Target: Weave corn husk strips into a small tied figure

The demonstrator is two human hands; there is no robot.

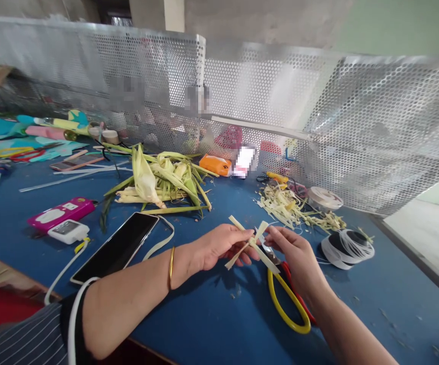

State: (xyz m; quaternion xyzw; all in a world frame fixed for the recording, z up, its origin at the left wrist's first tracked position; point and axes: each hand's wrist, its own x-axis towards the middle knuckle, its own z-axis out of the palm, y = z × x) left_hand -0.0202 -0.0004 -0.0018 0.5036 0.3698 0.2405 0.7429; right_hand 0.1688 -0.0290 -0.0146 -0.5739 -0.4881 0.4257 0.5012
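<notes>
Pale corn husk strips (252, 242), crossed and joined at the middle like a small star, are held above the blue table (212, 304). My left hand (223, 246) pinches them from the left between thumb and fingers. From the other side, my right hand (293, 251) is closed, its thumb and fingertips at the edge of the upper right strip; what exactly lies between them is partly hidden. Scissors (290, 309) with one yellow and one red handle lie under my right hand, their blades partly covered by it.
Green corn husks (166, 180) are heaped at centre left, with shredded husk (280, 203) at right. A spool of white thread (348, 248) stands right of my hand. A black-screened phone (116, 246) and a magenta device (62, 213) lie left. Perforated metal panels (257, 91) border the back.
</notes>
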